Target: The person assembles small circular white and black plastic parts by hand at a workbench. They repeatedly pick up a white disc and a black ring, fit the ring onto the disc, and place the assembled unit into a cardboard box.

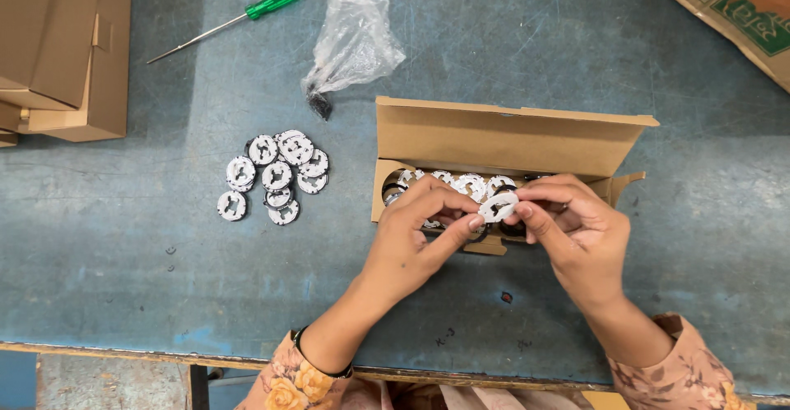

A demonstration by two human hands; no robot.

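Over the open cardboard box (pixel 502 142), slightly right of the table's middle, I pinch a small white disc (pixel 499 207) between both hands. My left hand (pixel 415 237) grips its 9 o'clock edge with thumb and forefinger closed on it; my right hand (pixel 576 229) clamps the 3 o'clock side. To do this well, I judge, I should keep the fingertips on the rim and the disc level above the box. It is round, white, with dark cut-outs. More discs (pixel 276 175) lie heaped at 9 o'clock on the blue table (pixel 123 245).
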